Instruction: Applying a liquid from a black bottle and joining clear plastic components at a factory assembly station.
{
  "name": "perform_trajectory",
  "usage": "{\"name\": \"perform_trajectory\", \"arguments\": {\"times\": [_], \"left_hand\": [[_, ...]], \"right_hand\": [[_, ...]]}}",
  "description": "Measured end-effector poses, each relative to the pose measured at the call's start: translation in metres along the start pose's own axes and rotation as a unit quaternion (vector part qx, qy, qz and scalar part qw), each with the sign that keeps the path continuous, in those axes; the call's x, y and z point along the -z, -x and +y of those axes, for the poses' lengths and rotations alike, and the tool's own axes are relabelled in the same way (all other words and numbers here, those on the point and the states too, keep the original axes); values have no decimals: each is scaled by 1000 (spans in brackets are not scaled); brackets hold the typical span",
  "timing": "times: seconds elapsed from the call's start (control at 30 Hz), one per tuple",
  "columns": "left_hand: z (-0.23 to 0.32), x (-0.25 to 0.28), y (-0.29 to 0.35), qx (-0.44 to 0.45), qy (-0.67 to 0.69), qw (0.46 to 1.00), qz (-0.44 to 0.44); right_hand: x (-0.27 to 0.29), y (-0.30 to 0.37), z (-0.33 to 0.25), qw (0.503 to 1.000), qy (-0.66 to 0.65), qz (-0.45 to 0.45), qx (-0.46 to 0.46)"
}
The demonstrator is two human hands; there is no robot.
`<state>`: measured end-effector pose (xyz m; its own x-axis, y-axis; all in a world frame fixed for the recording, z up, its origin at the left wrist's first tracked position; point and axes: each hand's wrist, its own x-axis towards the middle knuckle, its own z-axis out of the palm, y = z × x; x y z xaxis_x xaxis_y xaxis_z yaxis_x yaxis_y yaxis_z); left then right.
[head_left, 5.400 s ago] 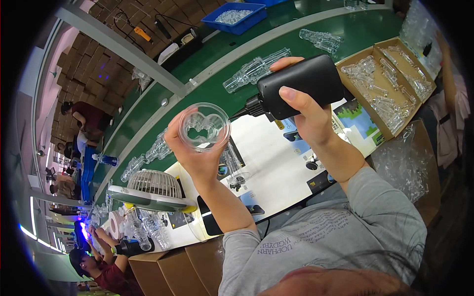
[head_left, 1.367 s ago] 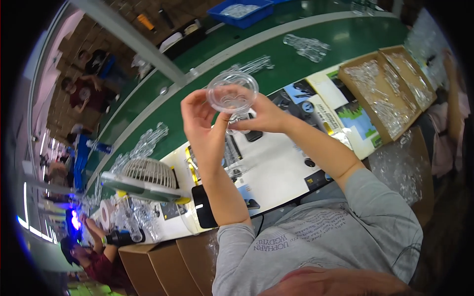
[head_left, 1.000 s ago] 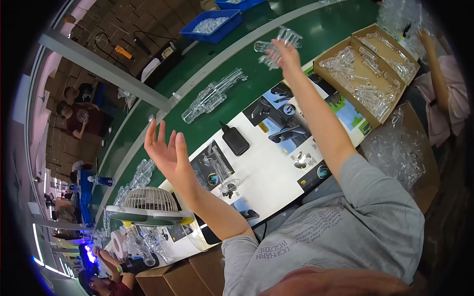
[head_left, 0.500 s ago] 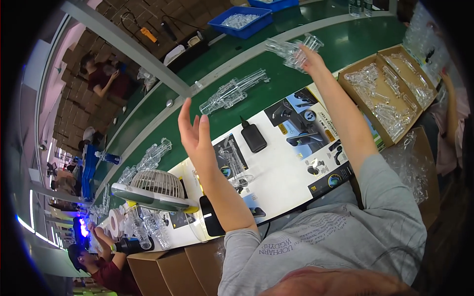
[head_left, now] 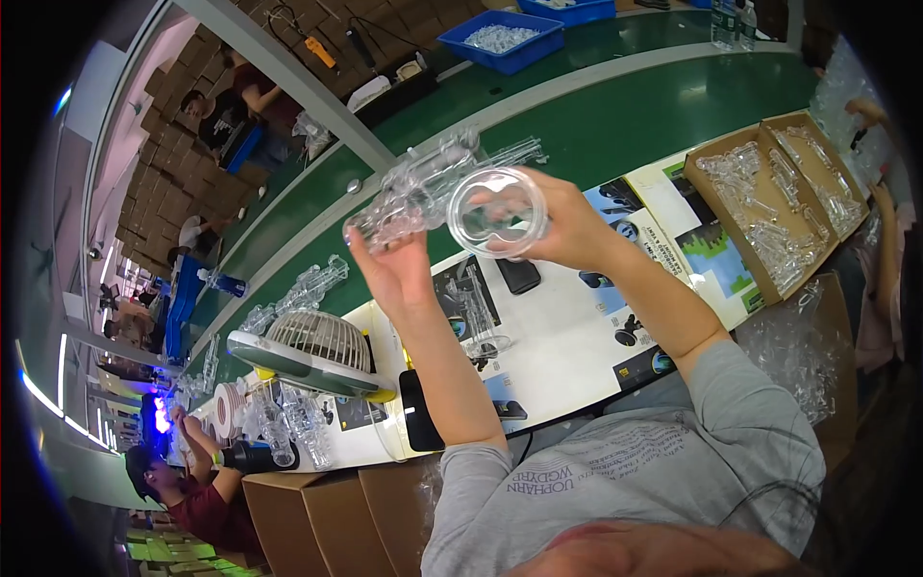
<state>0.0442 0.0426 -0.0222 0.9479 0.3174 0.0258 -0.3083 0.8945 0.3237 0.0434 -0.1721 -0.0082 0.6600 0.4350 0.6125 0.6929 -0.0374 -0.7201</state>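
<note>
Blue glare (head_left: 162, 415) lower left; edges bent, dark.

At the center of the frame, the left hand (head_left: 399, 274) grips a clear plastic assembly (head_left: 409, 197) from below. Just beside it, the right hand (head_left: 577, 226) holds a clear flanged part (head_left: 465, 231), its round rim facing the camera. Below them, a clear tube piece (head_left: 471, 313) lies on a printed white sheet (head_left: 548, 351), near a black bottle (head_left: 520, 277) partly hidden by the right hand. A desk fan (head_left: 317, 348) stands lower left. At right, a cardboard tray (head_left: 735, 240) contains clear parts; a blue bin (head_left: 531, 56) with small whitish pieces sits at upper center, beyond the green surface (head_left: 615, 115).
</note>
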Motion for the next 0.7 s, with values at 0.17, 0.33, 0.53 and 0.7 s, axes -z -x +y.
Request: {"name": "perform_trajectory", "arguments": {"times": [0.17, 0.33, 0.53, 0.7], "left_hand": [[29, -1, 9, -85, 36, 994, -66], [26, -17, 23, -203, 66, 964, -159], [35, -26, 37, -232, 110, 939, -228], [32, -31, 41, -200, 151, 931, -265]], "right_hand": [[25, 16, -21, 998, -27, 47, -42], [20, 25, -17, 988, 142, 59, 14], [18, 30, -51, 955, 265, -117, -56], [12, 34, -47, 949, 297, -102, -34]]}}
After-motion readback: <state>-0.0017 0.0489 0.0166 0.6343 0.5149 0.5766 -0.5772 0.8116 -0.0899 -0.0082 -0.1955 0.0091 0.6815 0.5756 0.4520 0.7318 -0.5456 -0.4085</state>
